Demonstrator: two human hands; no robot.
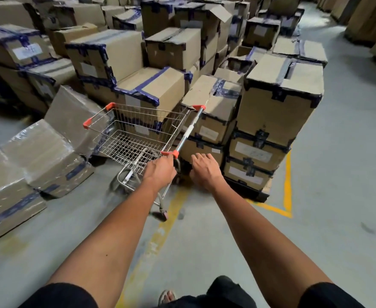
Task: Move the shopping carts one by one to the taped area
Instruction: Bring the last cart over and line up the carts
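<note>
Our left hand point(160, 172) grips the near end of the cart point(138, 138) handle; our right hand point(206, 168) hovers loose-fingered, holding nothing. The cart sits angled against stacked boxes point(278, 107), beside yellow floor tape point(288, 185). We should take the handle two-handed and steer clear.

shopping cart point(138, 138) between wrapped boxes point(38, 161) on left and stacked boxes point(278, 112) on right

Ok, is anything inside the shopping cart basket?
The shopping cart basket looks empty: only its wire floor shows, with the floor and boxes visible through it. The near corner is hidden by the left hand.
</note>
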